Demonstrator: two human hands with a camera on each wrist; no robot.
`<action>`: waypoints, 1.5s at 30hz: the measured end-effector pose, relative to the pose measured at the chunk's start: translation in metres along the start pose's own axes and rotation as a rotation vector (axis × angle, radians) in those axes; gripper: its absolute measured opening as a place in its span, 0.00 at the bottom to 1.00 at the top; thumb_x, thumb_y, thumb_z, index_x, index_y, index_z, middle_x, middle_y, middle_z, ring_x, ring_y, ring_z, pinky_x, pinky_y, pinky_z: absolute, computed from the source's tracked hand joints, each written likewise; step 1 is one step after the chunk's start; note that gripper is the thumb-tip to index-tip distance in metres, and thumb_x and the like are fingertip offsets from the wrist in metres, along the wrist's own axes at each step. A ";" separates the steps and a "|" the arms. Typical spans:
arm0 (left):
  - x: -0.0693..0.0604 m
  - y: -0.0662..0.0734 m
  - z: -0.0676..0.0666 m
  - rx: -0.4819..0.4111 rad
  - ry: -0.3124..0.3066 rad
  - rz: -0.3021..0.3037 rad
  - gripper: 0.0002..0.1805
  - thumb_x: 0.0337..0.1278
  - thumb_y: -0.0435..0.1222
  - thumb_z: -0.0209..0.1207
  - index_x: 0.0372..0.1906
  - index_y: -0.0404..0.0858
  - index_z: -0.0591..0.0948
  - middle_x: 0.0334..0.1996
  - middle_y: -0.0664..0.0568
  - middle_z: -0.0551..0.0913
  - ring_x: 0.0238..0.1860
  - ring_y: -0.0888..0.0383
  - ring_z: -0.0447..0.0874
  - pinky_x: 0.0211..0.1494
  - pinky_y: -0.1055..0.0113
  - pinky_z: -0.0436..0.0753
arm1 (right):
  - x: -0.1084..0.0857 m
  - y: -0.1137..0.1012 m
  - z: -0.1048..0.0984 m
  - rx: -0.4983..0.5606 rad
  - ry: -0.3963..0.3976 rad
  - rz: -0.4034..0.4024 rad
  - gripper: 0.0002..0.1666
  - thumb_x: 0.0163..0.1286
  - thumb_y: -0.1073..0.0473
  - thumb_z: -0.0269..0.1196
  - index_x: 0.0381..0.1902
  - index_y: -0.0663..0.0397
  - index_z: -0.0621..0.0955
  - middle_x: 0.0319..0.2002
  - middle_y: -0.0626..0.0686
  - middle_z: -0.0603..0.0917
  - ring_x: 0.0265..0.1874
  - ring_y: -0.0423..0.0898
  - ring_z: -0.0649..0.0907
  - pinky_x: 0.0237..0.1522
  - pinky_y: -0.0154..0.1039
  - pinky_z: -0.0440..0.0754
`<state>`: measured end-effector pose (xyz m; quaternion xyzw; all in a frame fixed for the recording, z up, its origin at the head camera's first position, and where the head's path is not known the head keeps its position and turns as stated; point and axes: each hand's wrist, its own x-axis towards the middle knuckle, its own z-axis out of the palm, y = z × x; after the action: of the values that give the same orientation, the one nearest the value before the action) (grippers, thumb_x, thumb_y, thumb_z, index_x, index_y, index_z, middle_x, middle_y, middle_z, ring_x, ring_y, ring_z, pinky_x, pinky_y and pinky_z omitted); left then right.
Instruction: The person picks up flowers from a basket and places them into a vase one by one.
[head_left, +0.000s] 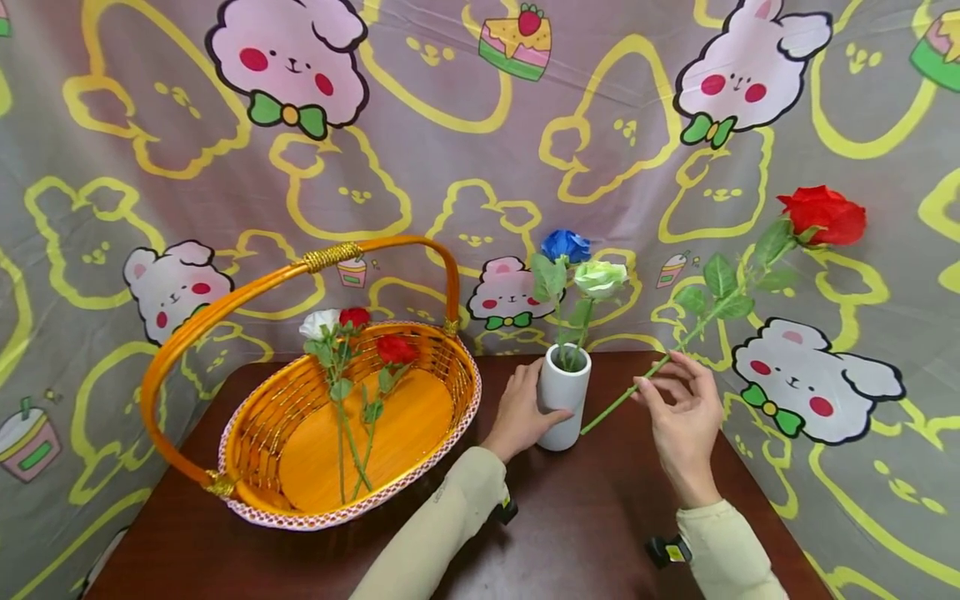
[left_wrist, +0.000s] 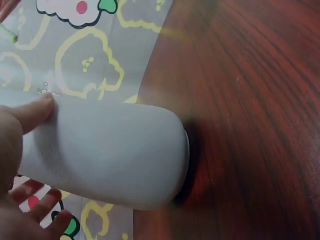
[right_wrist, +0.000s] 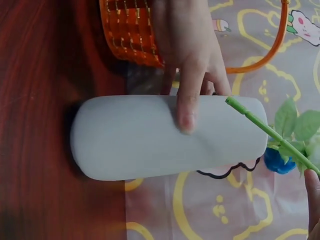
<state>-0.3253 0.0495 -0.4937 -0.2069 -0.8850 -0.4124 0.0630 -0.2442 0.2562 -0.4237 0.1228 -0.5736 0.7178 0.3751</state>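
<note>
A white vase (head_left: 564,400) stands upright on the table, holding a blue rose (head_left: 566,246) and a pale green rose (head_left: 600,278). My left hand (head_left: 522,414) grips the vase from its left side; in the left wrist view the thumb (left_wrist: 36,112) lies across the white wall. To the right of the vase, my right hand (head_left: 684,421) pinches the green stem of a red rose (head_left: 825,218) between thumb and fingers. The rose slants, bloom up to the right, its cut stem end (right_wrist: 235,105) near the vase; the right wrist view shows that end in front of the wall.
An orange woven basket (head_left: 255,433) with a tall arched handle (head_left: 202,321) stands left of the vase. Inside lean a white rose (head_left: 321,323) and red roses (head_left: 396,350). Behind the brown table (head_left: 592,533) hangs a cartoon-printed cloth (head_left: 465,150).
</note>
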 end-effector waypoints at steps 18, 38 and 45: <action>-0.011 -0.005 -0.015 -0.039 0.002 0.043 0.56 0.49 0.55 0.77 0.80 0.49 0.61 0.63 0.50 0.72 0.62 0.51 0.76 0.67 0.49 0.77 | 0.019 -0.003 0.018 0.055 0.029 0.036 0.34 0.59 0.85 0.66 0.63 0.66 0.76 0.43 0.57 0.79 0.33 0.44 0.88 0.32 0.37 0.88; -0.039 0.008 -0.053 0.237 0.011 0.129 0.50 0.63 0.50 0.70 0.83 0.45 0.55 0.74 0.47 0.70 0.68 0.47 0.76 0.70 0.49 0.76 | 0.046 0.004 0.040 0.096 0.084 -0.062 0.33 0.58 0.85 0.67 0.62 0.68 0.77 0.45 0.60 0.76 0.32 0.47 0.88 0.32 0.38 0.88; -0.073 0.057 -0.159 0.517 0.399 0.467 0.33 0.64 0.43 0.70 0.72 0.45 0.75 0.66 0.49 0.79 0.65 0.47 0.79 0.68 0.48 0.76 | 0.053 0.002 0.043 0.135 0.099 -0.071 0.32 0.58 0.85 0.67 0.61 0.71 0.76 0.45 0.59 0.77 0.31 0.47 0.87 0.31 0.37 0.88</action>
<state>-0.2447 -0.0604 -0.3708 -0.2956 -0.8592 -0.1829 0.3753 -0.2936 0.2375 -0.3795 0.1323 -0.4998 0.7463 0.4192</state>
